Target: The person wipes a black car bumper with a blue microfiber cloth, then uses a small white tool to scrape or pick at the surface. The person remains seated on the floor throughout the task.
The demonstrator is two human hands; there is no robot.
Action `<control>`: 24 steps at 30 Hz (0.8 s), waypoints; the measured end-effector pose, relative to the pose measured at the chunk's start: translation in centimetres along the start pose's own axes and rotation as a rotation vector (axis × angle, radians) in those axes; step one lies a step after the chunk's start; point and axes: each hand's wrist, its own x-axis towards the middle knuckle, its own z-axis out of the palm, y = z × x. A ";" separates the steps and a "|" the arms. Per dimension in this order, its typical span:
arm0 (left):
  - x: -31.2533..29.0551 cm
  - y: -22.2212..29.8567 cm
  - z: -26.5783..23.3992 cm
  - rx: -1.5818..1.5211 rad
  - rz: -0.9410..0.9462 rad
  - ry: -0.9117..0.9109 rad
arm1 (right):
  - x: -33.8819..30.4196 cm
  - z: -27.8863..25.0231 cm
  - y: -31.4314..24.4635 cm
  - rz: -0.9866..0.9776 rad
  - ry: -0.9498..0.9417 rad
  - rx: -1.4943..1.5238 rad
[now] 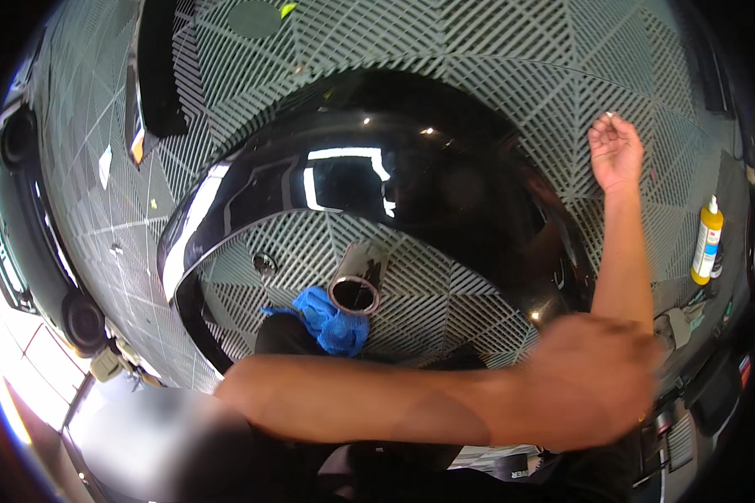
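My left forearm reaches across the front from the left, and my left hand [591,381], smeared by motion, overlaps my right arm near the elbow. Whether it touches that arm, and what its fingers do, I cannot tell. My right hand [617,152] is stretched out at the far right, palm up with curled fingers. A tiny white spot shows at its fingertips, too small to name. Between my arms and the far floor lies a glossy black curved car body panel [327,189], arched around a metal tube [359,277] and a crumpled blue cloth [331,321].
Grey slatted floor tiles [503,101] spread all around. A yellow squeeze bottle [707,241] stands at the right. Another dark panel [159,71] is at the far left. Beyond the left floor is a dark car [38,226]. A small round object [264,265] lies inside the arch.
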 end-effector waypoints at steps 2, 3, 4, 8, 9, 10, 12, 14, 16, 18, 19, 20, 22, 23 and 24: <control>-2.5 -0.9 -5.4 0.137 -0.170 -0.054 | -0.2 0.5 0.4 -0.019 0.013 0.024; -2.7 -2.6 -8.5 0.267 0.129 0.079 | -0.1 0.4 0.5 -0.001 -0.019 0.043; -2.7 -3.6 -12.5 0.271 0.080 0.063 | 0.2 0.2 0.7 0.002 -0.042 0.049; 3.2 -6.9 -28.1 0.772 -0.299 0.169 | -0.7 0.7 0.5 -0.024 -0.025 0.024; 4.5 -7.5 -31.0 0.970 -0.299 0.169 | -0.4 1.6 0.8 -0.023 -0.035 0.027; 5.9 -9.0 -34.4 1.038 -0.342 0.108 | -0.3 2.0 0.8 -0.028 -0.035 0.021; 8.5 -12.5 -34.9 1.202 -0.292 0.023 | -0.5 2.1 0.7 -0.034 -0.034 0.023; 10.4 -15.2 -35.2 1.325 -0.241 -0.067 | -0.4 1.9 0.6 -0.023 -0.067 0.031; 12.8 -14.5 -31.2 1.378 -0.429 -0.122 | -0.6 0.6 0.5 -0.028 -0.038 0.021; 13.9 -13.9 -29.5 1.421 -0.607 -0.202 | -0.7 0.7 0.5 -0.043 -0.040 0.016; 14.2 -13.9 -29.4 1.440 -0.696 -0.242 | -0.7 0.7 0.5 -0.046 -0.036 0.014; 14.5 -14.6 -29.9 1.472 -0.730 -0.299 | -0.7 0.8 0.5 -0.048 -0.035 0.009; 12.4 -17.8 -33.4 1.514 -0.419 -0.233 | -0.6 1.3 0.6 -0.029 -0.062 0.033; 11.5 -19.1 -34.6 1.525 -0.260 -0.201 | -0.5 1.5 0.6 -0.025 -0.068 0.037; 11.3 -19.8 -34.4 1.464 -0.283 -0.186 | -0.6 1.3 0.6 -0.025 -0.060 0.037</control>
